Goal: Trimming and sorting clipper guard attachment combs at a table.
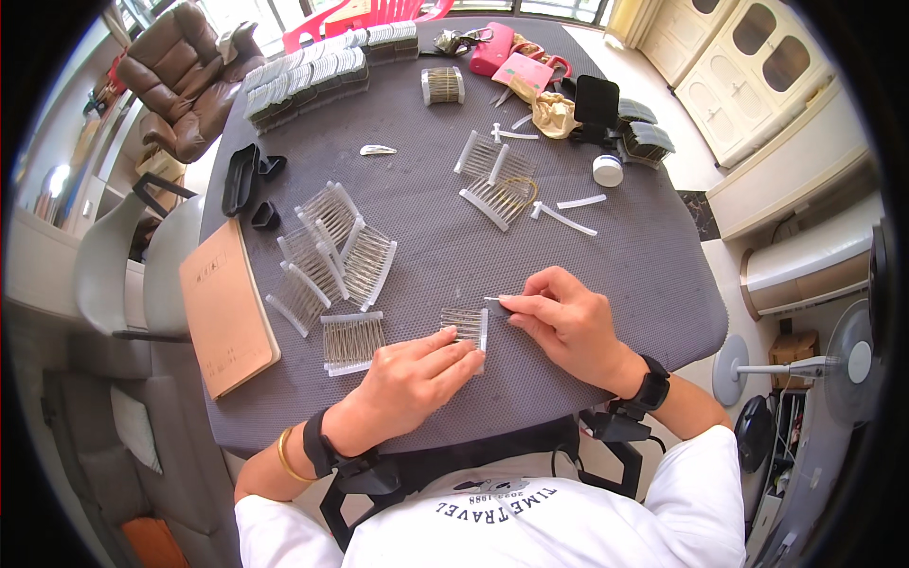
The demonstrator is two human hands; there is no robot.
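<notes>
My left hand (417, 367) lies over a small rack of thin metal rods (464, 320), which has clear plastic strips along its ends. Its fingers are together, pressing the rack against the cloth, and they cover part of it; the thumb is hidden. Just beyond the rack's upper right corner, my right hand (566, 325) pinches a thin, pale rod (492, 299) between thumb and fingertips. Beside my left hand sits another rod rack (353, 343). Several similar racks (331, 241) lie overlapped farther left, and more racks (494, 175) lie at the far right centre.
A brown notebook (227, 308) lies at the left edge, near black trays (244, 180). White plastic strips (568, 221) and a round white jar (608, 170) are to the right. Stacked packs (308, 85) and a spool (442, 86) stand at the back.
</notes>
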